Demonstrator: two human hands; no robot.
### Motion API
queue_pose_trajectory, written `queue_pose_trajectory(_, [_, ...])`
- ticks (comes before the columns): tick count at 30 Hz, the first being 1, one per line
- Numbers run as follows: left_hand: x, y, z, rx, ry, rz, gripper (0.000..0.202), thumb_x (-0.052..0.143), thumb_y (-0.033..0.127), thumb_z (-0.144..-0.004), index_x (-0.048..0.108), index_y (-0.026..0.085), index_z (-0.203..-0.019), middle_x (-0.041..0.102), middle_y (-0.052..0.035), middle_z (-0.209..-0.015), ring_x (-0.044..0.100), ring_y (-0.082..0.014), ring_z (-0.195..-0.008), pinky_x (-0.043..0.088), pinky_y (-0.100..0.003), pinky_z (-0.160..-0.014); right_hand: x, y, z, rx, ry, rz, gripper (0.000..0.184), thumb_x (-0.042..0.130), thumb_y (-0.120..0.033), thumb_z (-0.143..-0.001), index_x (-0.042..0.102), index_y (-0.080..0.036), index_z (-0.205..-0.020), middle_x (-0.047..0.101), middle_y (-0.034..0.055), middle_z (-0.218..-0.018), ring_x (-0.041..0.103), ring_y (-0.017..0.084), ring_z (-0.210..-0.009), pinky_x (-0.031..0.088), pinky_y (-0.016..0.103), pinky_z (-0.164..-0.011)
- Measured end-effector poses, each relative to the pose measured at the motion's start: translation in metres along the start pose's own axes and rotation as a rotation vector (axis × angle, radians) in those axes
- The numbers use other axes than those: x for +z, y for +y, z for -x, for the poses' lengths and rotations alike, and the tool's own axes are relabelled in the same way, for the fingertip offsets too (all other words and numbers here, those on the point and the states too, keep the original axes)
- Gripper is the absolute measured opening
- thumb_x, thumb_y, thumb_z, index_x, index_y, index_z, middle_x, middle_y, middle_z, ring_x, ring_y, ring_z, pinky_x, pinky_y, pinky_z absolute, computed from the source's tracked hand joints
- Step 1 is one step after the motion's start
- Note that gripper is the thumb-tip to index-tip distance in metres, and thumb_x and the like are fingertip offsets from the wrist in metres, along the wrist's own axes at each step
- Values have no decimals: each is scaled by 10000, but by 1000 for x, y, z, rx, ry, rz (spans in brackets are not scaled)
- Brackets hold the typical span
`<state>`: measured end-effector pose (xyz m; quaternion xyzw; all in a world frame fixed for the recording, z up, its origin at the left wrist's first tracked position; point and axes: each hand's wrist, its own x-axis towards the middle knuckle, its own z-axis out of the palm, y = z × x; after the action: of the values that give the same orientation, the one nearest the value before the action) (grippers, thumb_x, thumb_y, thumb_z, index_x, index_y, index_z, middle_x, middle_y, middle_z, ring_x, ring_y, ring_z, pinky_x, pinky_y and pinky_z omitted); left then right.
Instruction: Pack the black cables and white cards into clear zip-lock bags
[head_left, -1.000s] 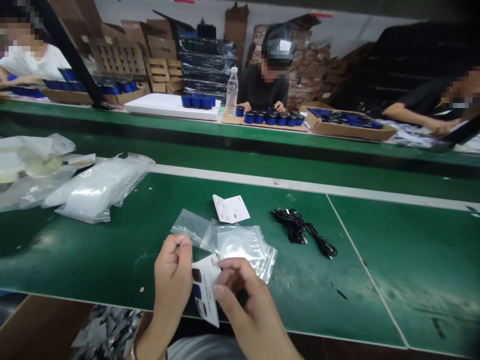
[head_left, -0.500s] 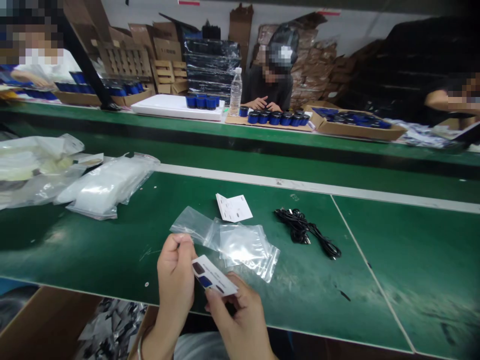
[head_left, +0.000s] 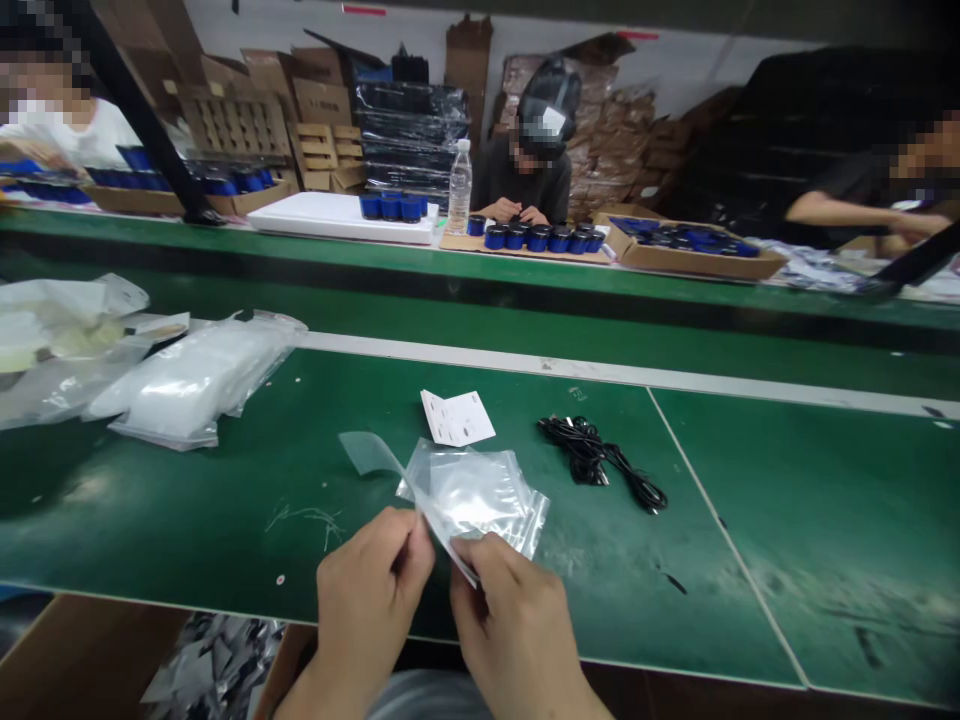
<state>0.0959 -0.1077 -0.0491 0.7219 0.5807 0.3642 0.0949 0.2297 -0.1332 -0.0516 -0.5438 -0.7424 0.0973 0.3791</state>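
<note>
My left hand (head_left: 375, 580) is closed in a pinch on a thin clear plastic bag (head_left: 367, 452), whose free end curls up over the table. Close beside it, my right hand (head_left: 514, 620) pinches the lower end of a pale printed card (head_left: 456, 560), now nearly edge-on. Whether the card is inside the bag I cannot tell. Under and beyond my fingers lies a stack of clear zip bags (head_left: 480, 490). A folded printed leaflet (head_left: 459, 418) stands partly open behind the stack. To the right are bundled black cables (head_left: 592, 450).
Packs of plastic bags (head_left: 199, 375) lie on the left of the green table (head_left: 750, 480). Below its front edge is a cardboard box (head_left: 97, 650) with scraps. Across the table, several people work near blue round items (head_left: 538, 238), a water bottle (head_left: 460, 185) and a cardboard tray (head_left: 694, 258).
Both hands have turned inward and moved closer together. The card has tipped from face-up to nearly edge-on, and the bag has been lifted and drawn to the card.
</note>
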Motion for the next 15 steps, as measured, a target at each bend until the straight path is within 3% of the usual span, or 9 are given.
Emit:
queue_pose_trajectory(2, [5, -2, 4, 131, -37, -82, 249, 446, 233, -869, 564, 202, -652, 548, 35, -549, 549, -106, -487, 381, -201, -511, -6, -2, -4, 102, -113, -20, 207, 398, -99, -834, 566, -180, -744, 595, 31, -614, 561, 167, -501, 376, 257, -478])
queue_pose_trajectory(6, [9, -4, 8, 187, -87, -80, 242, 422, 249, -888, 564, 212, -695, 531, 27, -612, 552, -114, -545, 392, -203, -527, -21, -2, -12, 207, -306, -204, 215, 379, -133, -877, 559, -184, -772, 634, 45, -729, 603, 169, -618, 421, 249, -560])
queue_pose_trajectory(8, [7, -2, 9, 203, -125, -78, 246, 404, 249, -893, 554, 217, -702, 498, 26, -662, 526, -98, -529, 385, -193, -492, -27, 1, -15, 232, -380, -303, 257, 379, -161, -894, 535, -187, -692, 625, 30, -683, 592, 154, -594, 421, 238, -549])
queue_pose_trajectory(10, [4, 2, 11, 199, -131, -62, 223, 404, 238, -884, 550, 219, -718, 454, 18, -733, 506, -86, -530, 389, -187, -476, -28, 6, -17, 325, -348, -328, 265, 447, -200, -880, 510, -190, -623, 592, 2, -593, 562, 138, -527, 409, 235, -522])
queue_pose_trajectory(12, [2, 6, 14, 189, -111, -14, 176, 424, 210, -858, 548, 221, -734, 411, 9, -782, 489, -85, -549, 409, -193, -490, -23, 11, -19, 439, -205, -350, 88, 580, -197, -797, 555, -187, -713, 612, 1, -653, 577, 145, -578, 429, 236, -547])
queue_pose_trajectory(15, [3, 9, 19, 211, -126, 95, 135, 444, 158, -825, 538, 229, -758, 401, -3, -826, 491, -92, -596, 441, -204, -542, -9, 15, -22, 483, -136, -557, 243, 645, -125, -711, 594, -180, -942, 651, 24, -833, 610, 145, -700, 470, 222, -598])
